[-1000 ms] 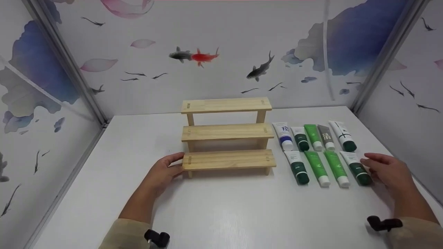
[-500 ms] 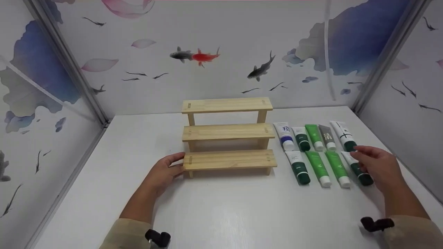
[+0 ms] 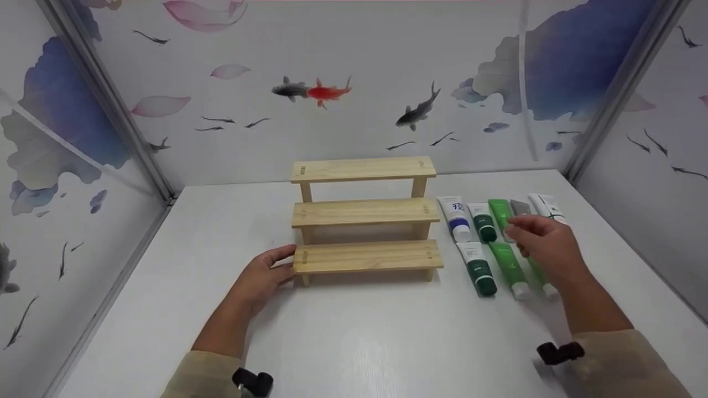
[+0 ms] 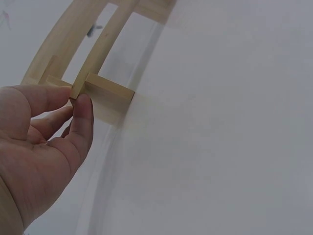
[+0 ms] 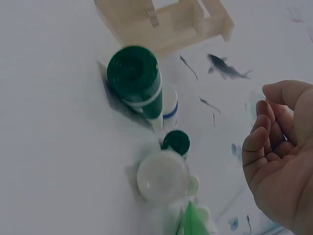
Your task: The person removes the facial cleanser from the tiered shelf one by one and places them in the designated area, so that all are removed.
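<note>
A three-step wooden display stand [image 3: 365,257] is on the white table. My left hand [image 3: 263,279] pinches the left end of its lowest step between thumb and fingers, as the left wrist view shows close up. To the right of the stand lie two rows of squeeze tubes: a white and dark green tube [image 3: 478,271], a light green tube [image 3: 508,268], a white and blue one [image 3: 456,218] and several others. Above the front row hovers my right hand [image 3: 547,249], fingers loosely curled and holding nothing. It hides the front-right tube and covers parts of its neighbours.
Behind the stand rises a white wall [image 3: 354,44] with painted fish and petals. Printed side panels [image 3: 61,243] enclose the table [image 3: 343,331] on the left and right. A grey metal post [image 3: 110,105] stands in the left corner.
My right hand has moved left from beside the front-right tube to over the middle of the rows, with nothing in it. My left hand keeps its grip on the lowest step.
</note>
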Motion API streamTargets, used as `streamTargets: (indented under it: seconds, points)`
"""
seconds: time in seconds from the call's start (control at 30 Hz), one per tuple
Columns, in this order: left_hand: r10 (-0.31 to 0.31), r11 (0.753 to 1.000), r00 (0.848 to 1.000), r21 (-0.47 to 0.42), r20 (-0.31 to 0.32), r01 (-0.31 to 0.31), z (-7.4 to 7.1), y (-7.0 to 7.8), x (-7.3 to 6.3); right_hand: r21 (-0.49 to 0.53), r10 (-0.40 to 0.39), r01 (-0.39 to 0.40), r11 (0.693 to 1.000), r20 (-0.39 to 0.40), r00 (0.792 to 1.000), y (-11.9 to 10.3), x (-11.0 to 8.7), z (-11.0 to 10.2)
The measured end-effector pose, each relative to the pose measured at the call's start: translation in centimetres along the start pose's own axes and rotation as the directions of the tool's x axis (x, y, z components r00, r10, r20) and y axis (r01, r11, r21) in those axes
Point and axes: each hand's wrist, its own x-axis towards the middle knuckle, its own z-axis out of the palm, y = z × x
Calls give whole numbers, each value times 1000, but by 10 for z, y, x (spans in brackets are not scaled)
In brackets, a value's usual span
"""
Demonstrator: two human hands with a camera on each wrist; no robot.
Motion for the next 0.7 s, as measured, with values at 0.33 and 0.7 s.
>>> streamTargets:
  seconds: [0.33, 0.7]
  points:
    - [-9, 999, 1000, 42, -10, 10, 0, 3, -2, 102, -68, 63, 993, 45, 997, -42, 0, 48]
    - [-29, 995, 999, 98, -21, 31, 1, 5, -3, 207, -143, 130, 970, 52, 988, -63, -4, 76]
